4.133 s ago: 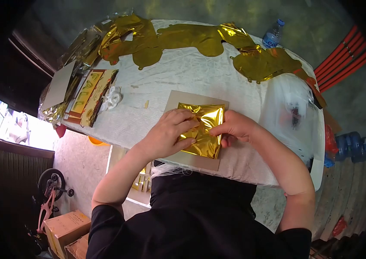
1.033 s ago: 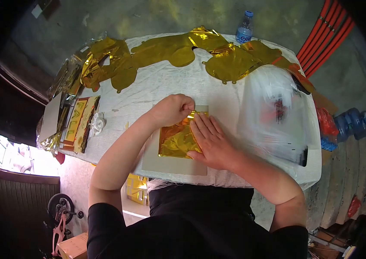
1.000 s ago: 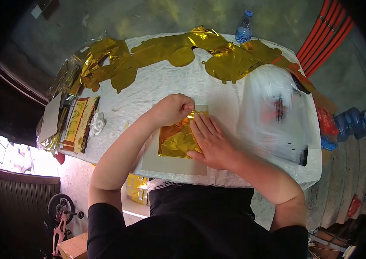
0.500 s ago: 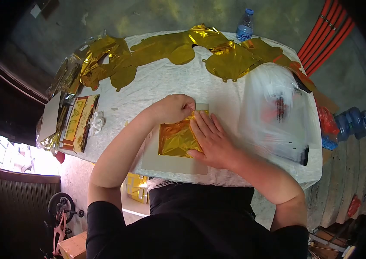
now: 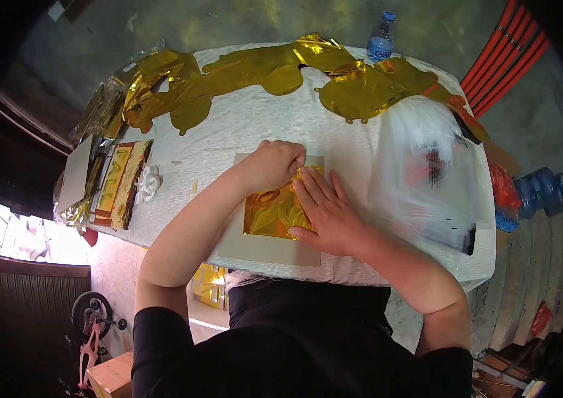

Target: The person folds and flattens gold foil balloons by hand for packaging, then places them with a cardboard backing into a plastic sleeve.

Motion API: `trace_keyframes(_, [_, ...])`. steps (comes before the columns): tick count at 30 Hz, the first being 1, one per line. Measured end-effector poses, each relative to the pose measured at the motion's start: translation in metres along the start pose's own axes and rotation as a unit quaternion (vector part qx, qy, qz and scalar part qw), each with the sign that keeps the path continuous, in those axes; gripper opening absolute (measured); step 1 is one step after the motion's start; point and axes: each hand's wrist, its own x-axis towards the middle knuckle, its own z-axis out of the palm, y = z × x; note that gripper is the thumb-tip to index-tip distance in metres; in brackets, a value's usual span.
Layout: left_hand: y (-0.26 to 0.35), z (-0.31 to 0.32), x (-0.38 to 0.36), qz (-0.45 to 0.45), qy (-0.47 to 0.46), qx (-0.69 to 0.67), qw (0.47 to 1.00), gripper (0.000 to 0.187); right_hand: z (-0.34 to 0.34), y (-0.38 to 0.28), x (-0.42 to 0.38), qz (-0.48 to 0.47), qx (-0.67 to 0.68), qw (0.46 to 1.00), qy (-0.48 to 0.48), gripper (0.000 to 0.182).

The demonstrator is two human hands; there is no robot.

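Foil (image 5: 271, 215), gold and creased, lies as a flat square on a grey card (image 5: 271, 251) at the middle of the desk's (image 5: 228, 142) near edge. The right hand (image 5: 330, 215) rests on the foil's right part, palm down, its fingers stretched out flat and slightly spread, with the thumb well apart from them toward the near side. The left hand (image 5: 275, 164) is at the foil's far edge, just beside the right fingertips; its fingers are curled in, and I cannot tell whether they pinch the foil. Gold film (image 5: 251, 69) spreads along the far side of the desk, and a blue-capped bottle (image 5: 381, 43) stands upright behind its right half. Clear bags (image 5: 411, 176) lie in a heap on the right. On the left are a printed pack (image 5: 121, 186) with yellow letters, and a white ribbon (image 5: 148, 184) just beside it, to its right.
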Motion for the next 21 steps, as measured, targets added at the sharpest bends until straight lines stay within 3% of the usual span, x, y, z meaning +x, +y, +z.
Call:
trace_keyframes(4, [-0.002, 0.005, 0.0, 0.007, 0.019, 0.036, 0.999, 0.004, 0.001, 0.0, 0.0, 0.001, 0.0, 1.0, -0.003, 0.083])
trace_keyframes(9, [0.004, 0.001, -0.001, -0.059, 0.017, -0.01, 0.998, 0.005, 0.0, 0.0, 0.0, 0.001, -0.004, 1.0, -0.007, 0.084])
trace_keyframes(18, [-0.016, 0.002, -0.004, -0.079, 0.021, -0.022, 0.996, 0.008, -0.002, 0.0, 0.0, 0.001, -0.002, 1.0, -0.006, 0.083])
trace_keyframes(19, [-0.019, 0.004, -0.007, -0.079, 0.021, -0.021, 0.996, 0.008, -0.003, 0.0, 0.001, 0.002, 0.0, 1.0, -0.01, 0.083])
trace_keyframes(21, [-0.027, 0.014, -0.015, 0.005, 0.109, -0.047, 0.993, 0.011, -0.005, 0.0, 0.0, 0.002, 0.001, 1.0, -0.012, 0.083])
